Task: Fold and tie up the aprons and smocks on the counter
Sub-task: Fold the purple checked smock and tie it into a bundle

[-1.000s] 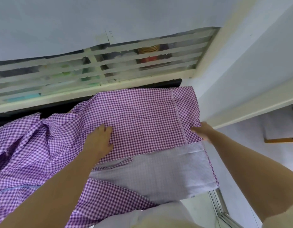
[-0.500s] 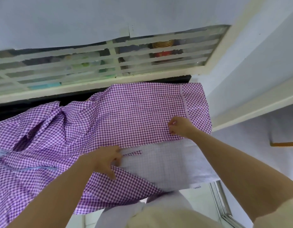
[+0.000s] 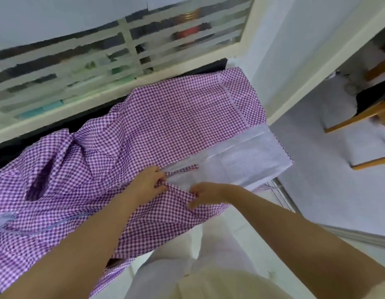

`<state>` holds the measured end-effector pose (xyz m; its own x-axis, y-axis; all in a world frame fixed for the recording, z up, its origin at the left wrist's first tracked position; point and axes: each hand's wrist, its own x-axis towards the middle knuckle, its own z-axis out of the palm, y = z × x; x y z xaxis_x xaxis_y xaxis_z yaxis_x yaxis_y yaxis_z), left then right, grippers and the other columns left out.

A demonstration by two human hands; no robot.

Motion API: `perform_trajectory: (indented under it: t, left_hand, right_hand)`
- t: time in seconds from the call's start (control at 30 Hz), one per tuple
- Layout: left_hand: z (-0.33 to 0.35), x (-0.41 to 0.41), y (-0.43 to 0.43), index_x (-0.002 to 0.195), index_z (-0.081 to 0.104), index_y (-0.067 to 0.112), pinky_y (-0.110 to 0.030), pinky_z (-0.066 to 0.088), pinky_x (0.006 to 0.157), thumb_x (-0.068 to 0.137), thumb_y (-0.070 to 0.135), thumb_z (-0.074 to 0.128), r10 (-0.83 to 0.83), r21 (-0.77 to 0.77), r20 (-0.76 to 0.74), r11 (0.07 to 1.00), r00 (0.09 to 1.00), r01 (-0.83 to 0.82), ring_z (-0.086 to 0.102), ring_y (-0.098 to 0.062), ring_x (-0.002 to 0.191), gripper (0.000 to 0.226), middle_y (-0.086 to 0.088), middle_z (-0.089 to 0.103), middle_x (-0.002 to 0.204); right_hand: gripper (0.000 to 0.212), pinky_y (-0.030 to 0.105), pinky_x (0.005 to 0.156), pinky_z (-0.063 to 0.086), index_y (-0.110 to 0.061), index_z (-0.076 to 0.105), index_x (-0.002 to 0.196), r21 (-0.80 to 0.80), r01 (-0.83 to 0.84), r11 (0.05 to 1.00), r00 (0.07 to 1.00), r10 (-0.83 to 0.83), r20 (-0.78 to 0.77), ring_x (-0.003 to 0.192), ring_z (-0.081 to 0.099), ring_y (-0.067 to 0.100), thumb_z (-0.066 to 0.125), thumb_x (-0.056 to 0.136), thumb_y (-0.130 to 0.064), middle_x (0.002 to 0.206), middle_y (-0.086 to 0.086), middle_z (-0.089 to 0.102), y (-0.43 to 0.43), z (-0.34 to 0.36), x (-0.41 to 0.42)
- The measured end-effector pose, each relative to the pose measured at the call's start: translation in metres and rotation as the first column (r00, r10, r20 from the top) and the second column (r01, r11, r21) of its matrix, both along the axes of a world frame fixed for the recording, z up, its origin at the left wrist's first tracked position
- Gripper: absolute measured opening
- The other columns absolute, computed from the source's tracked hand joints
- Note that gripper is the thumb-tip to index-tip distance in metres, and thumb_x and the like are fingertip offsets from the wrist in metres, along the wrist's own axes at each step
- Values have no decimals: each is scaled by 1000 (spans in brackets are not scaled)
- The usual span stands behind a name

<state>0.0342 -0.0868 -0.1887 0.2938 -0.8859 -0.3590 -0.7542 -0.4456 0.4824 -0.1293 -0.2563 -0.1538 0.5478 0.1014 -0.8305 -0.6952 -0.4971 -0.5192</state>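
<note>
A purple-and-white gingham smock [image 3: 165, 126] lies spread over the dark counter [image 3: 187, 72], bunched and rumpled at the left. Its pale inner side [image 3: 241, 160] shows as a turned-over panel at the right front. My left hand [image 3: 146, 182] pinches a fold of the checked cloth at the panel's near left corner. My right hand [image 3: 205, 194] pinches the same checked flap just to the right, a few centimetres from the left hand. A thin checked tie [image 3: 183, 169] lies across the pale panel just beyond my left hand.
A frosted, barred window [image 3: 122, 50] runs behind the counter. The counter ends at a white wall corner [image 3: 273, 61] on the right. Wooden furniture [image 3: 364, 117] stands on the floor at far right. The smock's front edge hangs over the counter toward my legs.
My right hand has left the smock's right hem and come down beside my left hand. Both hands now pinch the checked flap at the near edge. The camera has tilted left and down.
</note>
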Motion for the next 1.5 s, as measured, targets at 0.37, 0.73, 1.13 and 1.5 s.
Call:
perform_trajectory:
  t: [0.37, 0.73, 1.13, 1.5]
  left_hand:
    - [-3, 1, 0, 93, 66, 9, -26, 28, 74, 94, 27, 60, -11, 78, 211, 997, 977, -5, 39, -16, 88, 19, -5, 48, 93]
    - [19, 3, -3, 87, 60, 13, -29, 40, 55, 96, 28, 49, 308, 69, 328, 935, 893, -347, 53, -16, 69, 20, 0, 59, 77]
    - [28, -12, 3, 95, 65, 1, -49, 46, 70, 82, 20, 64, 613, -28, 467, 731, 638, -682, 53, -39, 88, 23, -19, 56, 95]
    - [25, -8, 49, 124, 55, 13, -46, 53, 75, 77, 21, 75, 755, 120, 305, 574, 581, -810, 51, -33, 106, 51, -12, 44, 119]
  right_hand:
    - [60, 49, 116, 30, -10, 38, 147, -582, -298, 757, 802, -131, -582, 139, 37, 32, 59, 95, -31, 150, 13, 40, -88, 13, -131]
    - [21, 40, 94, 44, -10, 58, 86, -934, 19, 357, 984, -172, -46, 83, 56, 24, 49, 97, -26, 74, 1, 51, -211, 78, -36]
    - [38, 41, 112, 28, -18, 57, 127, -834, -336, 437, 940, 211, -268, 122, 55, 23, 50, 96, -40, 127, 3, 61, -239, 34, 25]
    - [28, 32, 83, 47, -17, 59, 123, -431, -257, 865, 808, 437, 394, 102, 60, 21, 54, 97, -26, 113, 3, 64, -64, 27, 126]
